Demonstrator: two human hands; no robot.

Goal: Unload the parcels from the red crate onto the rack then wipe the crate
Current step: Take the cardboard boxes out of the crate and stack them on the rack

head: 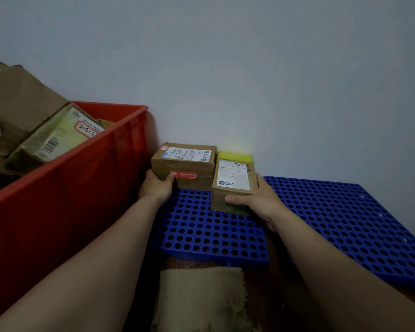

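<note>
Head cam: my left hand [157,188] grips brown parcel [185,164], right hand [252,200] wraps smaller parcel [234,180], both on blue rack [201,236] by wall. Tip: nudge them flush, release gently. Red crate [82,176] on left, at least 2 parcels inside.

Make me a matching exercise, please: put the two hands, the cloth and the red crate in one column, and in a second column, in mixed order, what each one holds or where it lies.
Column 1
1. left hand
2. right hand
3. cloth
4. red crate

Column 2
A. lies in front of the blue rack
B. grips the box with the yellow-green end
C. has parcels inside
D. grips the box with the red sticker

Pairs: 1-D, 2-B, 3-A, 4-C
</note>
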